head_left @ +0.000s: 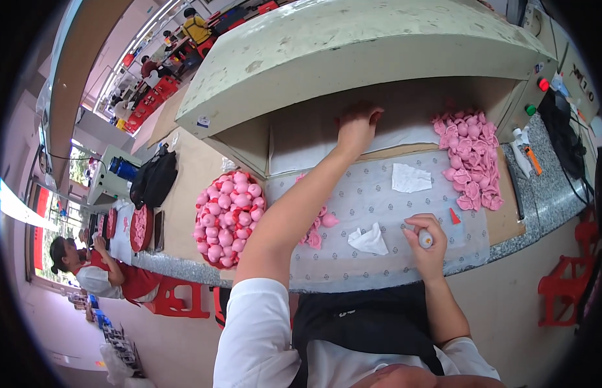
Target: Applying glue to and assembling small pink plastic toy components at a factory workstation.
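My left hand reaches forward into the opening of the pale green metal booth, its fingers curled. Bits of red show by its fingertips, but what it holds is too small to make out. Nearer to me, above the patterned sheet, my right hand is closed around a small white bottle with its end facing up. A small red cone-shaped piece lies just beyond it. Crumpled white tissue and a second white tissue rest on the sheet. My left forearm partly covers several pink pieces.
A red basket heaped with round pink pieces stands on the left. Pink petal-like pieces are piled at the right, beside a white tube and an orange-handled tool. A co-worker sits far left; red stools stand right.
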Demonstrator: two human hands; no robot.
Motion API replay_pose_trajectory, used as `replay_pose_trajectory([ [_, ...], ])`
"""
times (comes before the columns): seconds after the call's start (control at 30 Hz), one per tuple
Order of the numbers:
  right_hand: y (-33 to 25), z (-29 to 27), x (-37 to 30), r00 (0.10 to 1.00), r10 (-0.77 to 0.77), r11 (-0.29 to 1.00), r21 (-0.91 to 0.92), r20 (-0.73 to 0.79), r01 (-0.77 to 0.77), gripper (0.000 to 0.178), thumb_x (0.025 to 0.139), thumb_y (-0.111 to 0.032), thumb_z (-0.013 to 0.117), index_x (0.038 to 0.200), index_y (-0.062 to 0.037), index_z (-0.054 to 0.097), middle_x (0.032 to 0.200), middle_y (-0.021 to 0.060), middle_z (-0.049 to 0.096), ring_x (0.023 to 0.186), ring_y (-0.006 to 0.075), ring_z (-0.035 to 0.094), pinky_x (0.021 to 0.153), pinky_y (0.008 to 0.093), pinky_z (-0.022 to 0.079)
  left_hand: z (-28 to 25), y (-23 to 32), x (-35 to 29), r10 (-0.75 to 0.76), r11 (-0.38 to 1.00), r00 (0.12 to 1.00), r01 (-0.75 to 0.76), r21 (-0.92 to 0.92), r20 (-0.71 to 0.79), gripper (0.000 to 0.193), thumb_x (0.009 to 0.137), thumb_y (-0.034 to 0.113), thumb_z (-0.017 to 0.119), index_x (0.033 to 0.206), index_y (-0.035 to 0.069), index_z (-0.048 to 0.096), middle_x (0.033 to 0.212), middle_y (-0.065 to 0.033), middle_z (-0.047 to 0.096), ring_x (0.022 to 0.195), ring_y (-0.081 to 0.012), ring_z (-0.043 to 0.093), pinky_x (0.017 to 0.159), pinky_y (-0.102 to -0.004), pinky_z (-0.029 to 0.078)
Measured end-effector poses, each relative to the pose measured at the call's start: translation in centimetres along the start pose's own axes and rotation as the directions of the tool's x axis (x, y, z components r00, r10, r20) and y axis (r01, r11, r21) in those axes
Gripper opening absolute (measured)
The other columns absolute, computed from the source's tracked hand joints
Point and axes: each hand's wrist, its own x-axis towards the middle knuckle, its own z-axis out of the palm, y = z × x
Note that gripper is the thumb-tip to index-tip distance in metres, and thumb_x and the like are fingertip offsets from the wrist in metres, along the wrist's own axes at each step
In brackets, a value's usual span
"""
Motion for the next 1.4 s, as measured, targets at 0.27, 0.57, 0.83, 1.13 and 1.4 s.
replay_pose_trajectory([
  [0.27, -0.3, -0.2, -0.6, 0.985, 0.171, 0.978, 0.116, 0.019, -0.172, 0.020, 0.066, 0.001, 0.055, 0.086, 0.0000, 0.053, 0.081, 0.0048, 0.050, 0.061, 0.0077, 0.042, 0.056, 0.0192, 0.036, -2.4, 3.2, -2.3, 0.123, 0.992, 0.992, -0.124, -0.019, -0.038, 0.011, 0.066, 0.006, 0.059, 0.077, 0.006, 0.057, 0.075, -0.0073, 0.056, 0.070, -0.0250, 0.053, 0.067, -0.0321, 0.041],
  [0.57, -0.7, 2.0, -1.3, 0.797, 0.540, 0.413, 0.740, 0.271, -0.531, 0.018, 0.076, -0.010, 0.054, 0.091, -0.0028, 0.048, 0.080, 0.0040, 0.051, 0.060, 0.0090, 0.045, 0.048, 0.0230, 0.038, -8.3, 11.0, -11.6, 0.597, 0.802, 0.797, -0.589, -0.093, 0.096, 0.014, 0.063, 0.013, 0.054, 0.074, 0.006, 0.053, 0.076, -0.0061, 0.051, 0.069, -0.0181, 0.051, 0.072, -0.0345, 0.044],
  [0.83, -0.5, 2.4, -2.1, 0.770, 0.507, 0.322, 0.744, 0.387, -0.586, 0.012, 0.075, -0.009, 0.054, 0.083, -0.0059, 0.044, 0.080, 0.0052, 0.050, 0.061, 0.0101, 0.046, 0.048, 0.0242, 0.038, -9.4, 10.9, -12.6, 0.597, 0.801, 0.769, -0.589, -0.109, 0.229, 0.019, 0.065, 0.015, 0.054, 0.082, 0.006, 0.052, 0.078, -0.0050, 0.052, 0.074, -0.0174, 0.051, 0.075, -0.0342, 0.043],
  [1.13, -0.2, 1.7, -2.1, 0.814, 0.500, 0.483, 0.685, 0.295, -0.545, 0.017, 0.073, -0.011, 0.054, 0.085, -0.0057, 0.045, 0.083, 0.0065, 0.047, 0.060, 0.0094, 0.044, 0.047, 0.0236, 0.037, -12.3, -1.8, -12.4, -0.224, 0.921, 0.933, 0.108, 0.374, 0.280, 0.018, 0.064, 0.011, 0.062, 0.081, 0.005, 0.057, 0.078, -0.0086, 0.052, 0.075, -0.0244, 0.051, 0.066, -0.0336, 0.039],
  [1.4, -0.7, 1.9, -1.8, 0.829, 0.479, 0.588, 0.595, 0.289, -0.548, 0.031, 0.072, -0.008, 0.055, 0.101, -0.0015, 0.047, 0.082, 0.0074, 0.050, 0.061, 0.0102, 0.047, 0.051, 0.0237, 0.040, -12.2, 2.0, -12.3, -0.310, 0.950, 0.918, 0.285, 0.130, 0.247, 0.014, 0.067, 0.009, 0.060, 0.076, 0.005, 0.051, 0.073, -0.0104, 0.056, 0.066, -0.0261, 0.055, 0.056, -0.0355, 0.042],
])
